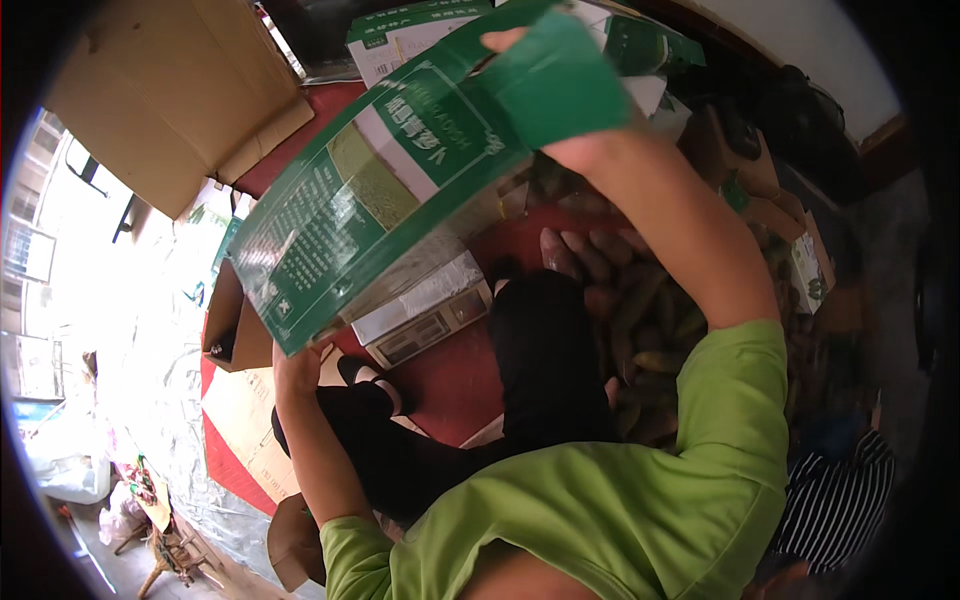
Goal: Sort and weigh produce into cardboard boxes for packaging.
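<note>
A carton [395,180] is over a box [430,315]; produce [650,305] lies right of the legs [540,350].

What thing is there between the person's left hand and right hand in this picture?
The long green cardboard box with printed sides stretches between the left hand and the right hand; the head view shows this.

I am holding up a long green carton [310,225], and it is slanting through the air in front of me, from low on my left to high on my right. Its broad side is facing me, showing pale lettering, a whitish panel [397,150] and a yellowish-green picture block [370,185]. At the upper end a plain green flap [565,85] is jutting out; the carton's underside is possibly partly folded, though blur is hiding it.
</note>
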A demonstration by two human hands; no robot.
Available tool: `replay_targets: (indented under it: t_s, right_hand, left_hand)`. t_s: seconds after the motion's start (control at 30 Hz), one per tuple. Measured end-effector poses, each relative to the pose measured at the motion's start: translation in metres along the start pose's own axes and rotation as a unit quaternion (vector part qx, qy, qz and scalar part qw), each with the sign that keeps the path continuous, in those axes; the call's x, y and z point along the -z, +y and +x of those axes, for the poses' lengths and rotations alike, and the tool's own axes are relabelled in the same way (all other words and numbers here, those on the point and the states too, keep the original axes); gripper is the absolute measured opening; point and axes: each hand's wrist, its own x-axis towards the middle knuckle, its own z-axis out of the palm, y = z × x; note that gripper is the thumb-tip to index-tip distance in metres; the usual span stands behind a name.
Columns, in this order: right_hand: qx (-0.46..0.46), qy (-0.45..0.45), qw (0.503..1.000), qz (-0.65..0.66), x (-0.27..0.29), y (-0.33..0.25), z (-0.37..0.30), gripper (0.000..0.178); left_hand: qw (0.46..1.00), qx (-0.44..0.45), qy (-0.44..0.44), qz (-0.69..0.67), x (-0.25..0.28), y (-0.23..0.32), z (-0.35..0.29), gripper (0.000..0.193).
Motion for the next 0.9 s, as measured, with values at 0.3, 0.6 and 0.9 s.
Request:
replay_targets:
  t_s: [0.3, 0.6, 0.9]
  right_hand:
    - [-0.082, 0.289, 0.909, -0.288, -0.025, 0.132, 0.031, 0.025]
    - [0.176, 0.137, 0.780, -0.585, -0.089, 0.241, 0.026, 0.034]
    - [0.197, 0.124, 0.535, -0.812, 0.010, 0.119, 0.014, 0.044]
  left_hand:
    - [0.981, 0.078, 0.116, 0.134, -0.036, 0.026, 0.003, 0.063]
    - [0.967, 0.052, 0.077, 0.235, 0.028, -0.016, 0.047, 0.057]
    - [0.980, 0.094, 0.152, 0.090, 0.072, -0.019, 0.032, 0.042]
